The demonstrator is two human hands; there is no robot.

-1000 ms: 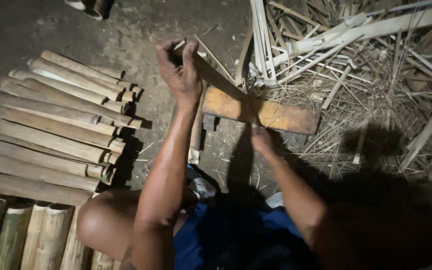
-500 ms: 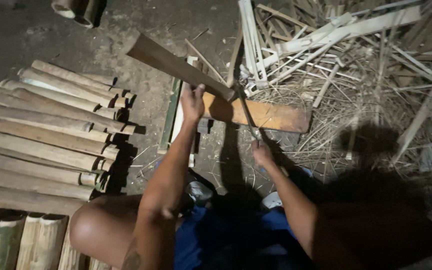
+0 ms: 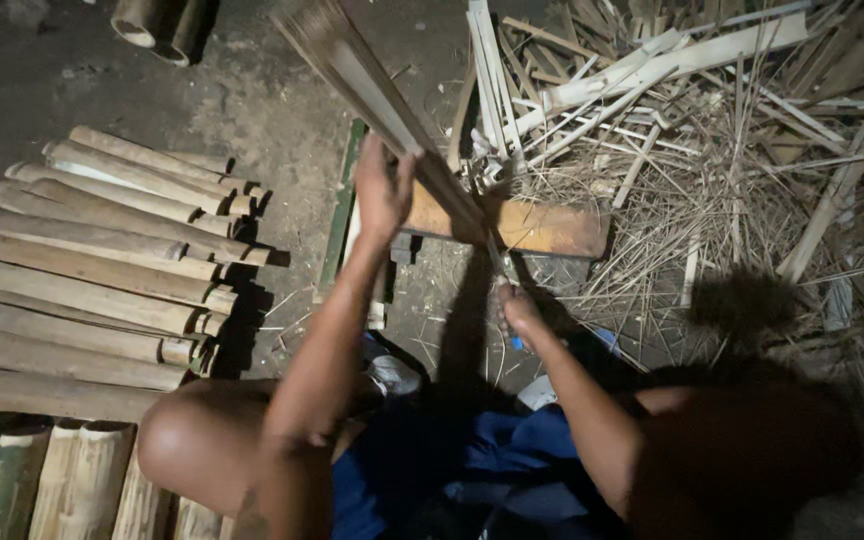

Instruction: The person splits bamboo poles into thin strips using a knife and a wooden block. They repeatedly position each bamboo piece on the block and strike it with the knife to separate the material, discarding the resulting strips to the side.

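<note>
The bamboo strip [image 3: 372,85] above the left hand's [image 3: 384,192] fingers blurs and runs off the top edge. Below the right hand's [image 3: 517,308] fingers, the tool's handle is mostly hidden in shadow.

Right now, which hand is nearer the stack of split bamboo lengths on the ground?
Left. The left hand grips the raised bamboo piece, just right of the stack of split bamboo lengths. The right hand is farther right, below the wooden block.
</note>
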